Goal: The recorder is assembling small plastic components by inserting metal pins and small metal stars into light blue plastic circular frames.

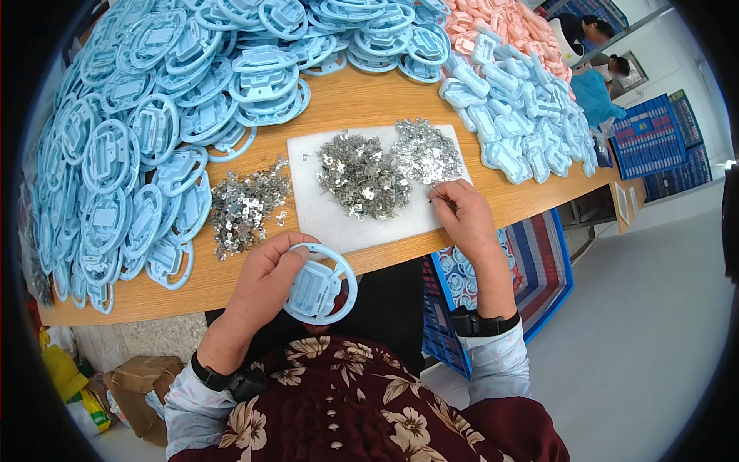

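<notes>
Head cam: left hand (265, 281) curled shut round a blue plastic ring part (319, 283), near the table edge. Right hand (464, 217) pinched a small metal clip (445, 200) by the clip piles (362, 175) on the white foam pad (331, 219). Best grab 1 clip only & hold ring steady.

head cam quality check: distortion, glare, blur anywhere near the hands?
Head view: strong fisheye, the wooden table edge bows and the corners are vignetted black. Lighting is even and soft, with only faint shadows. The small metal clips glint on the white foam pad but nothing is blown out. The left hand holding the blue ring part and the right hand at the clips are sharp, no motion blur.
</notes>
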`<action>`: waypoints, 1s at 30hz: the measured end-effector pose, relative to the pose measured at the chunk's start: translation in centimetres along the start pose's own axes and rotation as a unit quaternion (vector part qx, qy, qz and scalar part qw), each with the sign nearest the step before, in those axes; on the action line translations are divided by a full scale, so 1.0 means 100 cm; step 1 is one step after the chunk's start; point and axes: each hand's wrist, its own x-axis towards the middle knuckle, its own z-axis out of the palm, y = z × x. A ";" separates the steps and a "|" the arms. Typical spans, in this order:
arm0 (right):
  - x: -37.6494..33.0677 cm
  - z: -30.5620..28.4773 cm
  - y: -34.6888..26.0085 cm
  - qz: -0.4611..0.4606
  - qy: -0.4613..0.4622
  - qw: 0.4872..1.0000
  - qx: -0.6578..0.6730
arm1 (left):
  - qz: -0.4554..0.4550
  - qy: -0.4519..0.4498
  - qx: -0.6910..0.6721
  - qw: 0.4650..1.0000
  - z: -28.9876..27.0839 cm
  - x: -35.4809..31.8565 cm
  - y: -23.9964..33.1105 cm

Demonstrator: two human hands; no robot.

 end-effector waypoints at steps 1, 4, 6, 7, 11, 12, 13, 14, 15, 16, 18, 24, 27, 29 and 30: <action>-0.002 0.000 0.005 0.014 0.011 0.999 0.038 | 0.004 0.001 0.006 1.000 0.001 0.001 0.002; -0.004 -0.003 0.003 0.028 0.029 0.998 0.058 | 0.010 0.002 0.013 1.000 0.006 0.005 0.005; -0.007 -0.003 0.001 0.033 0.030 0.998 0.039 | 0.009 -0.008 0.004 1.000 0.008 0.009 0.006; -0.006 0.000 0.002 0.030 0.030 0.999 0.031 | 0.020 -0.008 0.016 1.000 0.008 0.012 0.006; -0.002 -0.002 -0.001 0.046 0.024 0.999 0.003 | 0.043 -0.015 0.030 0.999 0.012 0.013 0.009; -0.004 0.000 -0.003 0.047 0.022 0.999 -0.002 | 0.040 -0.013 0.027 0.999 0.012 0.011 0.010; -0.003 -0.001 -0.005 0.063 0.016 0.998 0.016 | 0.048 -0.022 0.039 0.998 0.011 0.012 0.010; -0.003 -0.001 -0.004 0.076 0.010 0.997 0.027 | 0.055 -0.031 0.051 0.997 0.010 0.013 0.009; -0.003 -0.001 -0.004 0.088 0.003 0.995 0.038 | 0.063 -0.038 0.061 0.995 0.009 0.012 0.008; -0.003 -0.001 -0.004 0.099 -0.004 0.994 0.048 | 0.070 -0.034 0.059 0.995 0.008 0.012 0.008; -0.005 -0.002 -0.001 0.101 0.017 0.989 0.104 | 0.081 -0.022 0.055 0.995 0.008 0.008 0.008; -0.020 -0.006 -0.051 0.172 -0.042 0.897 0.404 | 0.067 -0.030 0.118 0.990 -0.005 0.001 0.011; -0.030 0.001 -0.081 0.158 -0.086 0.883 0.434 | 0.079 -0.011 0.082 0.993 -0.008 0.001 0.005; -0.035 0.012 -0.097 0.153 -0.104 0.875 0.447 | 0.070 -0.007 0.083 0.994 -0.009 -0.002 0.008; -0.036 0.017 -0.102 0.151 -0.109 0.877 0.443 | 0.067 -0.006 0.084 0.994 -0.010 -0.003 0.010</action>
